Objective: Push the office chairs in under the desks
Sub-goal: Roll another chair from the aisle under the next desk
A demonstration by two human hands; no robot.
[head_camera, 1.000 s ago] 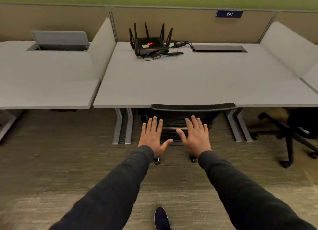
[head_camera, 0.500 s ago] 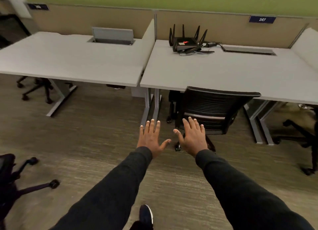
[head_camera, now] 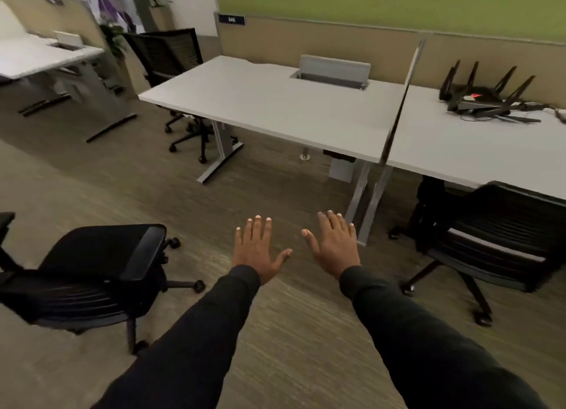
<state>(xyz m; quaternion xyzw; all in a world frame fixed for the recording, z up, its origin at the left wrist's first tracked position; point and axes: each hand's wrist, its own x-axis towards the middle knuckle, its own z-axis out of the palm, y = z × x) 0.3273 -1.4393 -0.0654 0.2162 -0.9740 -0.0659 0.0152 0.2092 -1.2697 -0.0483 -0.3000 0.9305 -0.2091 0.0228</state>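
My left hand [head_camera: 258,251] and my right hand [head_camera: 333,245] are stretched out over the carpet, palms down, fingers spread, holding nothing. A black office chair [head_camera: 92,274] stands loose on the floor at the lower left, away from any desk, about an arm's length left of my left hand. At the right a black mesh-backed chair [head_camera: 502,237] sits partly under the right grey desk [head_camera: 453,151]. The middle grey desk [head_camera: 269,108] has no chair in front of it. A third black chair [head_camera: 171,59] stands at that desk's far left end.
A black router with several antennas [head_camera: 487,99] and cables lies on the right desk. A thin divider panel [head_camera: 401,102] separates the two desks. Another desk [head_camera: 46,56] stands far left, with potted plants [head_camera: 115,39] behind it. Desk legs [head_camera: 220,154] reach onto the carpet.
My view has swung to the left, away from the mesh-backed chair; both hands have come off it and stay spread. The loose chair at lower left has come fully into view.
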